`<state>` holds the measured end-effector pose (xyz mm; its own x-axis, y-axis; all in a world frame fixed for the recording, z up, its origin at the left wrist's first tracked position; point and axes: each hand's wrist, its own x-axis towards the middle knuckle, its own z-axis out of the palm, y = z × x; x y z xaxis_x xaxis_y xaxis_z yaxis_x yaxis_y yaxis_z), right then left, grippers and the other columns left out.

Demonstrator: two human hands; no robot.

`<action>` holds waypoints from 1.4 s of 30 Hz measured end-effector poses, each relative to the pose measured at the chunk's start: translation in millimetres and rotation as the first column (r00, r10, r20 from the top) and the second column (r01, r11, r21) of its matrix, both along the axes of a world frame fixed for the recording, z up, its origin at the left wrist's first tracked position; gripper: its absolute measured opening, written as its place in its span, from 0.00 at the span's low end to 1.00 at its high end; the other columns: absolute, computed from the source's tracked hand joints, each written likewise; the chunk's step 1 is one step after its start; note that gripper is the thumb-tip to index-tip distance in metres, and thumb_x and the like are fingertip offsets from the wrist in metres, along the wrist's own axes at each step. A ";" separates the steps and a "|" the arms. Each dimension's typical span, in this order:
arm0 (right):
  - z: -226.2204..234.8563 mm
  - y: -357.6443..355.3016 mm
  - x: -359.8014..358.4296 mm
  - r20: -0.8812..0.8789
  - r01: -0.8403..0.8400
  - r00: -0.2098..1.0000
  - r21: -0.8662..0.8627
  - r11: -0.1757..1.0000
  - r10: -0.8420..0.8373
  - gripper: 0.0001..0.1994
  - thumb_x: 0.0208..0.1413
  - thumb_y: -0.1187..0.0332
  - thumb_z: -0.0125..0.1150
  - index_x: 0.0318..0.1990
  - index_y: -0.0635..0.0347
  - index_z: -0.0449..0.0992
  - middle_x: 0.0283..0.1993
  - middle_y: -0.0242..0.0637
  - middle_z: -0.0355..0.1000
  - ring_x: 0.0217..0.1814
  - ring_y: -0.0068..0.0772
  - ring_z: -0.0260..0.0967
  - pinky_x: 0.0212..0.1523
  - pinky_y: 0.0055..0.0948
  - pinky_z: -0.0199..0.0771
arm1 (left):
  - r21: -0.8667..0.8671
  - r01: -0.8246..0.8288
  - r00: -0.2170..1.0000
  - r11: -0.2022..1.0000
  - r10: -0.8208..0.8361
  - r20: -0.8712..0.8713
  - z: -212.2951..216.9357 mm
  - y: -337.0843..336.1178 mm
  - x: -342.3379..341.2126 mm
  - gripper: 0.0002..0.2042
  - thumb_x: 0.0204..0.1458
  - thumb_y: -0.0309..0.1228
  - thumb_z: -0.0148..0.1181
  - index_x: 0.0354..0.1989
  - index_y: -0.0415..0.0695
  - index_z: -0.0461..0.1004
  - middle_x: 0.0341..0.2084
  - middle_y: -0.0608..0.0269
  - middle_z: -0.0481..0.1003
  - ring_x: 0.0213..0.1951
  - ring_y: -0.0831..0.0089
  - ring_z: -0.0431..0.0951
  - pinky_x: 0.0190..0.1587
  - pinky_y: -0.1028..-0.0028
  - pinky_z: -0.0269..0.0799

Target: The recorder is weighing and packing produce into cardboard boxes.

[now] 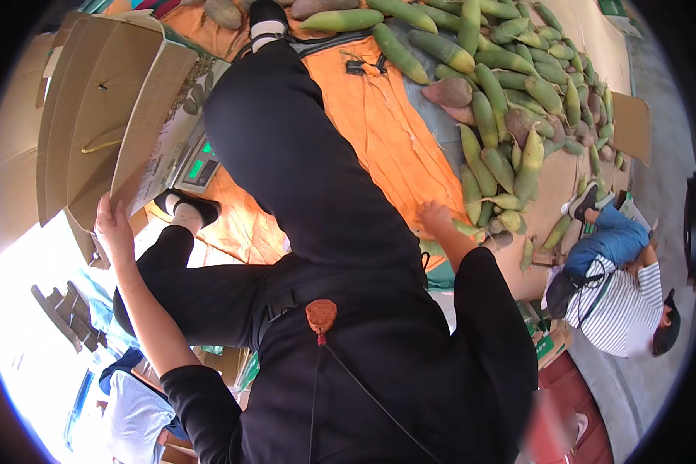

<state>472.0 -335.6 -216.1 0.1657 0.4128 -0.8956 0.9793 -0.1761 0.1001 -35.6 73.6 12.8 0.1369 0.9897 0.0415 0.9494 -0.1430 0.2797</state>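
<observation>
My left hand pinches the lower edge of an open cardboard box, whose flaps stand up at the left. Under the box's right side a scale shows lit green displays. On the right, my right hand is low over the orange cloth, beside the near end of a large heap of green radishes. Its fingers look slightly apart, and I see nothing in them. A green radish lies right next to that hand.
Several reddish-brown roots are mixed into the heap, and more lie at the top. My legs stretch across the cloth between box and heap. One person sits at the right, another is at the lower left. A cardboard piece stands behind the heap.
</observation>
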 end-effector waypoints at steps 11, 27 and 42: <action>2.6 -9.2 -15.9 -0.068 -0.161 0.986 -0.103 0.982 0.154 0.21 0.48 0.63 0.62 0.52 0.39 0.72 0.58 0.28 0.60 0.62 0.38 0.57 0.52 0.44 0.66 | 0.024 0.007 0.998 1.000 -0.006 -0.055 8.3 -2.7 5.5 0.13 0.48 0.21 0.55 0.45 0.40 0.72 0.39 0.49 0.76 0.41 0.52 0.76 0.44 0.64 0.71; -10.8 22.7 27.8 0.019 0.027 0.999 0.168 0.985 -0.031 0.12 0.53 0.71 0.53 0.45 0.56 0.72 0.48 0.41 0.69 0.52 0.49 0.68 0.49 0.41 0.72 | 0.009 0.025 0.997 1.000 -0.025 -0.075 13.7 -1.2 14.7 0.12 0.44 0.22 0.57 0.40 0.43 0.74 0.36 0.56 0.76 0.44 0.58 0.74 0.49 0.61 0.65; 145.7 251.3 38.1 -0.911 0.922 0.382 0.386 -0.002 -0.154 0.19 0.52 0.82 0.54 0.53 0.65 0.66 0.47 0.40 0.67 0.52 0.32 0.66 0.54 0.29 0.66 | 0.040 0.024 1.000 0.999 -0.023 -0.017 19.2 -9.3 19.6 0.10 0.47 0.21 0.52 0.36 0.46 0.75 0.32 0.60 0.74 0.42 0.60 0.74 0.50 0.59 0.62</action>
